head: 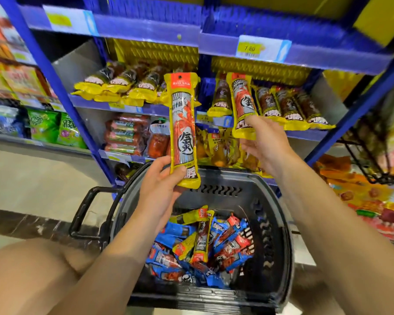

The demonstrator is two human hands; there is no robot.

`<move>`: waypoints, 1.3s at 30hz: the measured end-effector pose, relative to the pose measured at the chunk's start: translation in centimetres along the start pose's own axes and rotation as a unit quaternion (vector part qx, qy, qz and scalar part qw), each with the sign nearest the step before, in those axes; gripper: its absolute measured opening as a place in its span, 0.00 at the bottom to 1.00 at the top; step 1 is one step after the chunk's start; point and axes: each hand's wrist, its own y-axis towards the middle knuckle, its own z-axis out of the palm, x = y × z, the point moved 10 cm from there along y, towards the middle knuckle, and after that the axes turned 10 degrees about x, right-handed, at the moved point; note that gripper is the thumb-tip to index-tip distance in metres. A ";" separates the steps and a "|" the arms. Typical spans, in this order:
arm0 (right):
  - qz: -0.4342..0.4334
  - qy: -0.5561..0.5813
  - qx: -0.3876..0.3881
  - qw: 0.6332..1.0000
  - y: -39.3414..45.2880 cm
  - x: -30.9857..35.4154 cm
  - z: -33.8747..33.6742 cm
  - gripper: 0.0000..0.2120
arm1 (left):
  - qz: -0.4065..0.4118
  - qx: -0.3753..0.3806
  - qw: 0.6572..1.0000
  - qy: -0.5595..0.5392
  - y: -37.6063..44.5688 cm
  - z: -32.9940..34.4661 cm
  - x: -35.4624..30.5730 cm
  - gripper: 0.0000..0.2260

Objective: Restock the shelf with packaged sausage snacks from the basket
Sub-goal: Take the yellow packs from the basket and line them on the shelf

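My left hand [159,185] grips the bottom end of a yellow sausage pack [183,128] and holds it upright in front of the shelf. My right hand [264,144] holds a second yellow sausage pack [242,105] by its lower end, its top leaning in over the blue shelf [132,108] among the packs lying there. Rows of the same yellow packs [291,108] lie on that shelf left and right. Below my arms stands the dark grey basket [280,235], holding several blue and yellow sausage packs [200,242].
A higher blue shelf edge [316,55] with a price label [250,49] overhangs the row. Below are red sausage packs [125,137] and other snacks. Green bags [52,128] sit on the left unit, a wire rack [369,155] hangs right. My knee [32,273] is lower left.
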 end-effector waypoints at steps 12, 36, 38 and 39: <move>-0.078 -0.400 -0.126 0.904 3.7 5.4 -0.1 0.26 | -0.007 -0.001 1.000 -0.008 2.3 0.4 -0.7 0.08; -0.175 -0.661 -0.069 0.726 1.9 3.9 2.6 0.34 | -0.017 0.006 0.999 0.038 2.9 1.7 -1.0 0.10; -0.214 -0.594 -0.077 0.772 0.4 4.3 2.4 0.30 | -0.016 0.012 0.999 0.047 2.7 2.0 -1.1 0.09; -0.236 -0.530 -0.076 0.811 -0.7 4.4 2.1 0.27 | -0.015 0.016 0.998 0.053 2.6 2.3 -1.0 0.09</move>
